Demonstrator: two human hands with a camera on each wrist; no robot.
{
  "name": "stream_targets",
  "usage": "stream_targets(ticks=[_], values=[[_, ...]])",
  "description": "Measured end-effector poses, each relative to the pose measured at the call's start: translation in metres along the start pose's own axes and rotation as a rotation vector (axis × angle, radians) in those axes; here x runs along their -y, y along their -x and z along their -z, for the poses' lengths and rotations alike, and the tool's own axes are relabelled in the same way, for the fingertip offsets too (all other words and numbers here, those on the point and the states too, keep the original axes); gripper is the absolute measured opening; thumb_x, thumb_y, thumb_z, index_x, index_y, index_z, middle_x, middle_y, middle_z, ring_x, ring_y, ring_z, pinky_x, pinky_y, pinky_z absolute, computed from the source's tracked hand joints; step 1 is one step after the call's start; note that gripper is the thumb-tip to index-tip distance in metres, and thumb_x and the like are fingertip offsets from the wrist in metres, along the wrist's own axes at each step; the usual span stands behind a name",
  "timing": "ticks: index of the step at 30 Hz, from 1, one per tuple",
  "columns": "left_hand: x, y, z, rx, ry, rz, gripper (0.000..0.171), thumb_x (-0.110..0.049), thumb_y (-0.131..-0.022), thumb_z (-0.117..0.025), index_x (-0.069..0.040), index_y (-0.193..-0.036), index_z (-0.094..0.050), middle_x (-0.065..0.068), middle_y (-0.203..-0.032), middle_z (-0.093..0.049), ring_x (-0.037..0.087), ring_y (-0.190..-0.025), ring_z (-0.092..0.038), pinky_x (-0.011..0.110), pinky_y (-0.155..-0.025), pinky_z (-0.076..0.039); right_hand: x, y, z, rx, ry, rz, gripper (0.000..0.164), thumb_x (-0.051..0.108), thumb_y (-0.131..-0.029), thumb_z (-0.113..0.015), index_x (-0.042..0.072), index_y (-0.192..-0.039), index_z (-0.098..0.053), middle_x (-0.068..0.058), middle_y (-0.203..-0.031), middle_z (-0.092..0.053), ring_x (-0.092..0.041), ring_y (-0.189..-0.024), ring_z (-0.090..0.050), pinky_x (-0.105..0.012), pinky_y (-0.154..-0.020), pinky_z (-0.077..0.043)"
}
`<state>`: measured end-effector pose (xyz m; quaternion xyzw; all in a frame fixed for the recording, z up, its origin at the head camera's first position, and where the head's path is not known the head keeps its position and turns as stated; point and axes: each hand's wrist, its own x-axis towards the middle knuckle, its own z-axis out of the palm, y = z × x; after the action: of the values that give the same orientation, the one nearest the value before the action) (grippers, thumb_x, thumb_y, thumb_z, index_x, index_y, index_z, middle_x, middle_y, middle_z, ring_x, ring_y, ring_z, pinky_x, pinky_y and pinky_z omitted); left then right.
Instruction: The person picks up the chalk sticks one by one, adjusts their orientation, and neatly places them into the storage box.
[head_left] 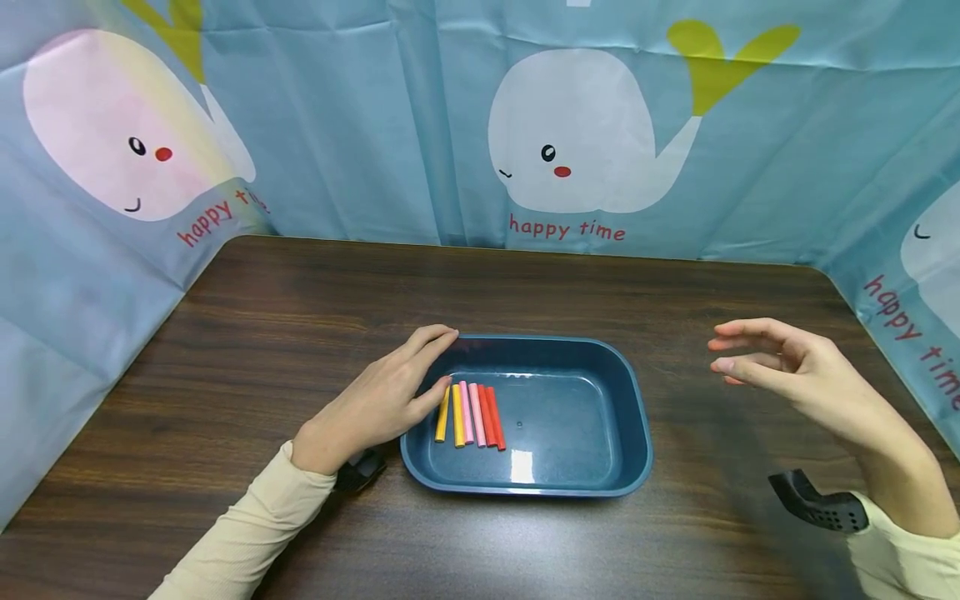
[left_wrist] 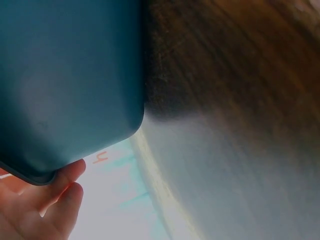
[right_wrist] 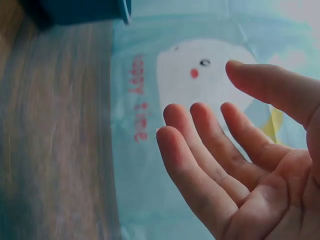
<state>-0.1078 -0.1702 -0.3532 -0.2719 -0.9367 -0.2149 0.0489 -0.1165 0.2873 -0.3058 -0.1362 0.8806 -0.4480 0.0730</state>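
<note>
A dark blue rectangular tray [head_left: 562, 492] rests on the table in the head view. My left hand [head_left: 382, 400] holds its left rim near the far corner, the thumb on the inner side. Seen from the left wrist, fingers [left_wrist: 70, 172] touch the outside of the tray wall [left_wrist: 75, 90] just under the rim. Inside, at the tray's left end, several chalk-like sticks [head_left: 471, 415] lie side by side in yellow, pink and red. Off to the right, my right hand [head_left: 802, 371] hovers above the table with loosely bent fingers [right_wrist: 200, 170] and nothing in it.
The dark wooden table [head_left: 337, 292] is bordered at the back and sides by a light blue curtain [head_left: 337, 150] printed with whales. Each wrist wears a black device [head_left: 821, 502].
</note>
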Motion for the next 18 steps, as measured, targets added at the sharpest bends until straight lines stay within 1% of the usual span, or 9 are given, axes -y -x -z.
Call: stream_targets(ticks=[2,5,8,11,13,14,16,17,18], values=[[-0.001,-0.001,-0.001,0.001,0.006,0.0,0.059,-0.019,-0.096,-0.064,-0.004,-0.149,-0.043,0.01,-0.149,-0.044,0.023,-0.123,-0.057,0.043,-0.1,-0.052,-0.004,0.001,0.004,-0.022,0.023,-0.038,0.037,0.01,-0.097,-0.062,0.018,-0.133,-0.054,0.023,-0.116,-0.066,-0.001,-0.091,-0.072,-0.015,-0.076,-0.055],[0.0,-0.001,-0.001,0.003,0.014,-0.002,0.061,-0.02,-0.096,-0.065,-0.003,-0.149,-0.042,0.012,-0.152,-0.044,0.027,-0.131,-0.054,0.046,-0.104,-0.049,-0.01,0.002,0.011,-0.041,0.041,-0.084,0.036,0.015,-0.097,-0.064,0.022,-0.131,-0.054,0.028,-0.113,-0.064,0.002,-0.09,-0.071,-0.017,-0.073,-0.057],[0.0,0.0,-0.001,0.013,0.016,-0.004,0.062,-0.021,-0.096,-0.064,-0.003,-0.151,-0.04,0.014,-0.155,-0.042,0.029,-0.138,-0.048,0.049,-0.108,-0.044,-0.019,0.003,0.018,-0.038,0.028,-0.083,0.036,0.013,-0.098,-0.062,0.024,-0.131,-0.053,0.029,-0.113,-0.063,0.002,-0.089,-0.071,-0.018,-0.072,-0.058],[0.0,0.0,-0.001,0.023,0.015,-0.003,0.062,-0.021,-0.097,-0.063,-0.003,-0.151,-0.039,0.015,-0.155,-0.042,0.03,-0.141,-0.045,0.05,-0.11,-0.043,-0.027,0.006,0.027,-0.029,0.01,-0.075,0.038,0.009,-0.099,-0.059,0.026,-0.132,-0.051,0.027,-0.114,-0.064,0.0,-0.09,-0.072,-0.02,-0.071,-0.058],[0.001,0.0,-0.001,0.027,0.016,-0.001,0.061,-0.022,-0.097,-0.063,-0.003,-0.151,-0.039,0.015,-0.155,-0.042,0.03,-0.141,-0.045,0.05,-0.11,-0.042,-0.032,0.008,0.033,-0.049,0.06,-0.089,0.039,0.012,-0.099,-0.059,0.032,-0.131,-0.049,0.031,-0.113,-0.062,0.005,-0.089,-0.07,-0.022,-0.066,-0.056],[0.001,0.0,-0.001,0.029,0.017,0.0,0.061,-0.022,-0.097,-0.063,-0.003,-0.151,-0.04,0.014,-0.155,-0.042,0.03,-0.141,-0.045,0.05,-0.11,-0.042,-0.035,0.01,0.037,-0.06,0.089,-0.099,0.039,0.013,-0.1,-0.059,0.032,-0.132,-0.049,0.034,-0.112,-0.061,0.008,-0.088,-0.068,-0.021,-0.064,-0.054],[0.001,0.0,0.0,0.03,0.019,0.002,0.061,-0.022,-0.097,-0.063,-0.004,-0.151,-0.04,0.014,-0.155,-0.042,0.03,-0.14,-0.045,0.05,-0.11,-0.042,-0.041,0.013,0.043,-0.083,0.175,-0.126,0.039,0.019,-0.1,-0.059,0.03,-0.136,-0.048,0.04,-0.109,-0.056,0.016,-0.088,-0.063,-0.019,-0.061,-0.049],[0.001,0.0,0.0,0.03,0.021,0.003,0.061,-0.022,-0.097,-0.063,-0.004,-0.151,-0.04,0.014,-0.155,-0.042,0.03,-0.14,-0.045,0.05,-0.11,-0.043,-0.045,0.013,0.046,-0.097,0.222,-0.152,0.041,0.023,-0.1,-0.06,0.026,-0.139,-0.047,0.045,-0.106,-0.053,0.02,-0.086,-0.059,-0.018,-0.06,-0.046],[0.001,0.0,0.0,0.031,0.021,0.005,0.061,-0.022,-0.097,-0.063,-0.004,-0.151,-0.04,0.014,-0.155,-0.042,0.03,-0.14,-0.046,0.05,-0.11,-0.043,-0.049,0.014,0.049,-0.11,0.256,-0.169,0.044,0.025,-0.099,-0.061,0.021,-0.141,-0.047,0.048,-0.105,-0.048,0.024,-0.086,-0.055,-0.016,-0.06,-0.045]])
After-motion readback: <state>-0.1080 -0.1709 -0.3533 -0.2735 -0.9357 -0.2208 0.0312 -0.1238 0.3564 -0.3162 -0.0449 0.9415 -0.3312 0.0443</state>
